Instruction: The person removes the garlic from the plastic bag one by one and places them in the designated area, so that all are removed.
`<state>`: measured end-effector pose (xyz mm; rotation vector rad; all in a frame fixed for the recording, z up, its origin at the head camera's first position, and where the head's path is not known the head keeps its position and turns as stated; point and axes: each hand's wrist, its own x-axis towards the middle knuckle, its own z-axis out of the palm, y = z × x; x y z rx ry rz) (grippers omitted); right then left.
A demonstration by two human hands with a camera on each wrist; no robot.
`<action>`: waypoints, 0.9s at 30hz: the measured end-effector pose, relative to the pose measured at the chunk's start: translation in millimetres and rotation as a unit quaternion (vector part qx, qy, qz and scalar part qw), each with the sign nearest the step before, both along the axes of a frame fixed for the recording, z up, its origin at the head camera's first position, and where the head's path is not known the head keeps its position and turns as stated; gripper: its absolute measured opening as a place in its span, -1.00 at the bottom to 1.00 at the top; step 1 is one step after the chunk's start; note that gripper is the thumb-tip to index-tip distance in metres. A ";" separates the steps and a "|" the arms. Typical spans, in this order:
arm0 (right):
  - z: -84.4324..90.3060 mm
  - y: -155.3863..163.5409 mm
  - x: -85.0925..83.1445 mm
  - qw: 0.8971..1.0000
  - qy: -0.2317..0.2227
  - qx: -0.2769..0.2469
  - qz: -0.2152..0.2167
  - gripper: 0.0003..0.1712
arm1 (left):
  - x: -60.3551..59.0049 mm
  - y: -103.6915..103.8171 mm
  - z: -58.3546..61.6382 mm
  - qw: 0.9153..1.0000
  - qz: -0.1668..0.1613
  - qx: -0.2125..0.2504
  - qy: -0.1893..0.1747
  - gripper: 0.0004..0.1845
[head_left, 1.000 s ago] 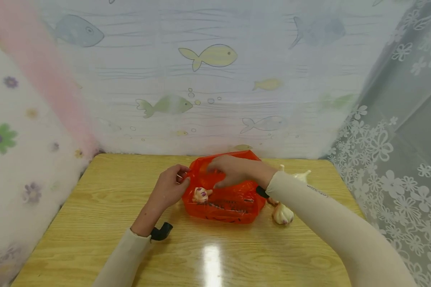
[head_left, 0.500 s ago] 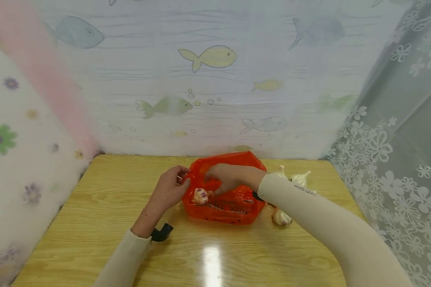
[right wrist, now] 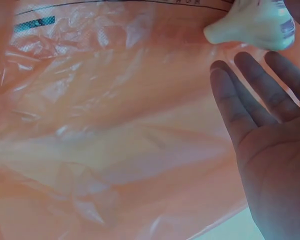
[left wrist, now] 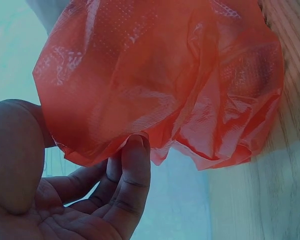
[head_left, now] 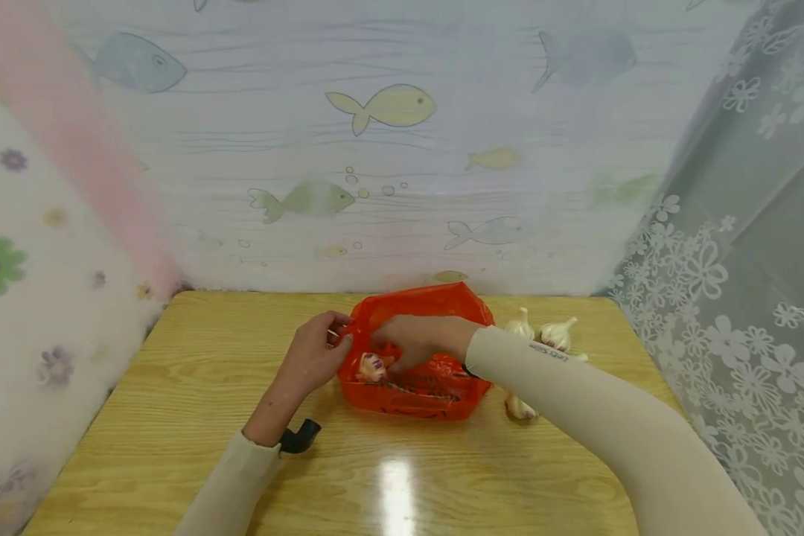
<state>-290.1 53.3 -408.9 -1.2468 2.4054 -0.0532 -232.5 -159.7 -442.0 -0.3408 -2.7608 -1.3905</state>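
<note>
A red plastic bag [head_left: 435, 406] lies with its mouth spread wide on the wooden table. At its left rim, my left hand [head_left: 318, 353] pinches the plastic between thumb and fingertips; the left wrist view shows the bag's edge [left wrist: 85, 160] between them. Inside the bag, a garlic bulb [head_left: 373, 367] with purple streaks rests toward the left front. My right hand [head_left: 418, 342] reaches into the bag mouth beside this bulb. In the right wrist view its fingers [right wrist: 270, 90] are extended and apart, just below the garlic bulb [right wrist: 260, 25].
Several garlic bulbs [head_left: 558, 333] lie on the table [head_left: 194, 387] right of the bag, partly hidden by the right sleeve [head_left: 576, 387]. A black wrist mount [head_left: 300, 437] sticks out by the left cuff. A fish-patterned curtain [head_left: 308, 246] hangs behind the table.
My right hand has moved lower and left into the bag, closer to the garlic bulb. The left hand keeps its pinch on the rim.
</note>
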 end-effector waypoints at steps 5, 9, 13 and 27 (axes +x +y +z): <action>-3.7 -6.2 -1.6 1.000 -0.002 -0.008 0.013 -0.50 | -0.2 -1.2 0.0 1.000 -0.002 0.000 0.001 -0.67; -10.7 -10.4 -1.3 1.000 -0.005 -0.013 0.022 -0.49 | -0.5 -1.2 -0.5 1.000 -0.001 0.001 -0.001 -0.67; -15.3 -13.7 0.2 1.000 -0.006 -0.006 0.017 -0.47 | -0.8 -1.0 -0.3 1.000 0.001 0.001 -0.004 -0.67; -19.6 -15.8 0.9 1.000 0.008 0.012 0.012 -0.46 | -0.4 -0.3 -0.7 1.000 0.001 0.002 -0.002 -0.67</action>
